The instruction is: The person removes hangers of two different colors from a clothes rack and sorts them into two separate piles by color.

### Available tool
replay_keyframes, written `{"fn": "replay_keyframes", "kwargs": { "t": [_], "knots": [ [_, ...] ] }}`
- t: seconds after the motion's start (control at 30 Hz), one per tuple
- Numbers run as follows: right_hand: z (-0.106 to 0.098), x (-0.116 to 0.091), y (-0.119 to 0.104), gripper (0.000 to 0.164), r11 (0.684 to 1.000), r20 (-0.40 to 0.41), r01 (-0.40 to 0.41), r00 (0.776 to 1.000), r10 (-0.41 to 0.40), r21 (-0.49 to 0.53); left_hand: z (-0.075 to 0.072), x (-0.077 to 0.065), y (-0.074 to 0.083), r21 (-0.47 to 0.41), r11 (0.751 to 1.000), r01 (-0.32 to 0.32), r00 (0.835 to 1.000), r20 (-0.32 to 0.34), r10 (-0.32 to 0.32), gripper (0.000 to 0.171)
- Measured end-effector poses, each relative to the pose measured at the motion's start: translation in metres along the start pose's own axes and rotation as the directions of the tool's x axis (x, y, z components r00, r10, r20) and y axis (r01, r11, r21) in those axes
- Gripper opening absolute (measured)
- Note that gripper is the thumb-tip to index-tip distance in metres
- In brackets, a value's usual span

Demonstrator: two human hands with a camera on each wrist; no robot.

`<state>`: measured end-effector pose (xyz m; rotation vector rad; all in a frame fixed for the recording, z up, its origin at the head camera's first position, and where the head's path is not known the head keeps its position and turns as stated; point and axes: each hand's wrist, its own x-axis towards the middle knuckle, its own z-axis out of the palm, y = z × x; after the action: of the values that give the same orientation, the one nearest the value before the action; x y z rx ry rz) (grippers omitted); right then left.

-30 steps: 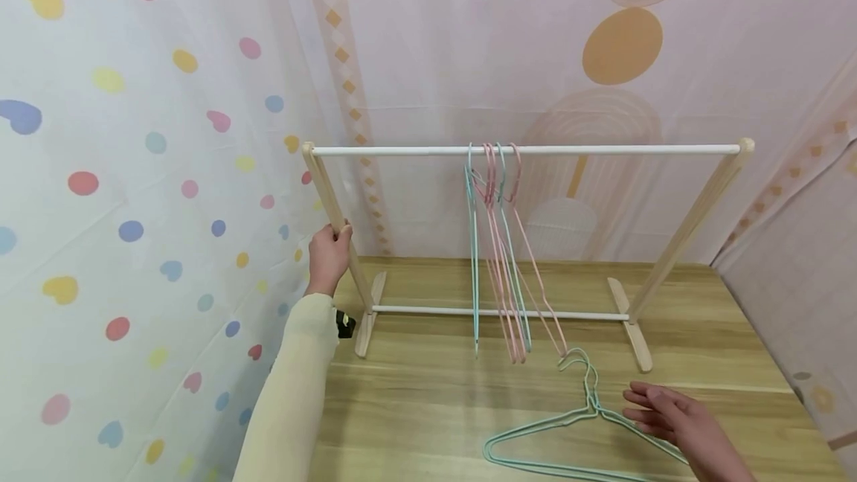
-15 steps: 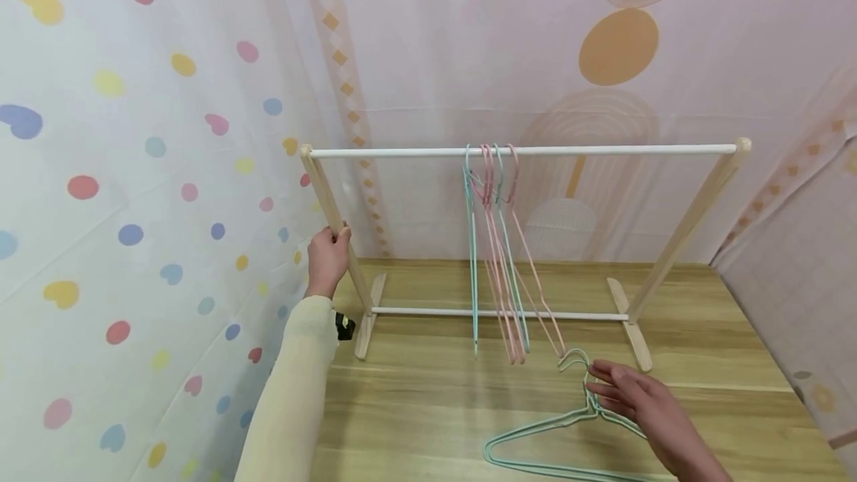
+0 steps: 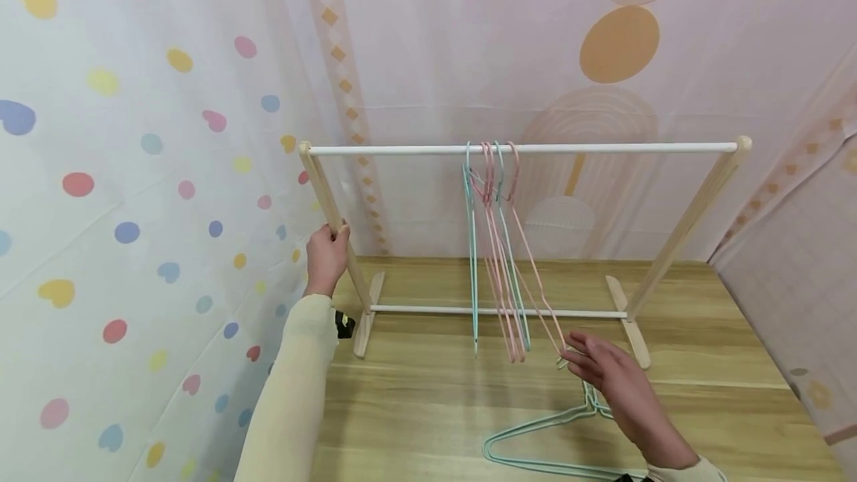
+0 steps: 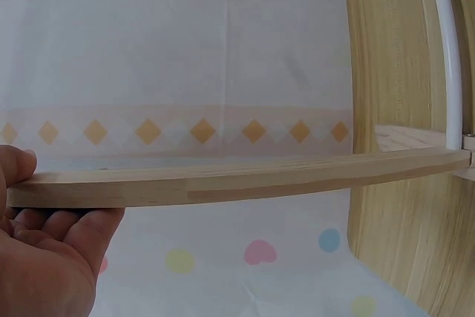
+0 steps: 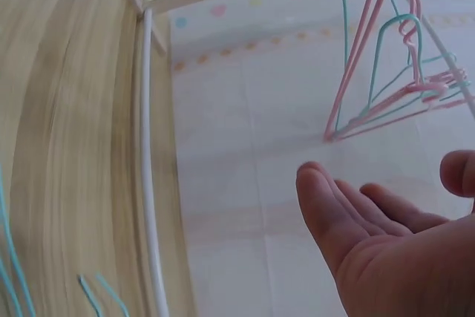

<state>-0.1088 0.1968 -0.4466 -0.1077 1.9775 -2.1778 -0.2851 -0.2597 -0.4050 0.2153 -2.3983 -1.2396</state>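
Observation:
My left hand (image 3: pixel 326 259) grips the left wooden post (image 3: pixel 323 188) of a small clothes rack about midway up. In the left wrist view, the thumb lies over the post (image 4: pixel 223 183) and the fingers are beneath it. Pink and teal clothes hangers hang bunched near the middle of the white top rail (image 3: pixel 602 148). My right hand (image 3: pixel 616 385) is beside the lower corner of the rightmost pink hanger (image 3: pixel 529 253), its fingers loosely extended and holding nothing. Green hangers (image 3: pixel 542 421) lie stacked on the table below, their hooks partly hidden behind that hand.
The rack stands on a wood-grain table (image 3: pixel 402 400), its lower white rail (image 3: pixel 415 309) close above the surface. A wooden foot (image 3: pixel 636 344) supports the right post (image 3: pixel 689 233). Patterned curtains (image 3: pixel 428 43) enclose the back and sides.
My right hand has moved left and forward, from beside the green hangers, past their hooks, to the lower corner of the rightmost pink hanger. My left hand keeps its grip on the post.

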Motion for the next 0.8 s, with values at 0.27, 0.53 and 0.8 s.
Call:
{"fn": "replay_keyframes", "kwargs": {
  "t": [0.27, 0.53, 0.8],
  "knots": [
    [0.013, 0.018, -0.008, 0.066, 0.991, 0.018, 0.022, 1.0, -0.024, 0.131, 0.001, 0.001, 0.0, 0.015, 1.0, 0.003, 1.0, -0.005, -0.003, 0.037],
    [0.024, 0.03, -0.019, 0.068, 0.977, 0.032, 0.044, 0.998, -0.052, 0.207, -0.001, 0.003, 0.002, -0.002, 1.0, 0.013, 1.0, 0.018, -0.013, 0.038],
    [0.035, 0.04, -0.03, 0.066, 0.98, 0.064, 0.034, 0.997, -0.047, 0.195, 0.0, 0.003, -0.001, -0.005, 1.0, 0.018, 1.0, 0.024, -0.018, 0.038]
  ]
}}
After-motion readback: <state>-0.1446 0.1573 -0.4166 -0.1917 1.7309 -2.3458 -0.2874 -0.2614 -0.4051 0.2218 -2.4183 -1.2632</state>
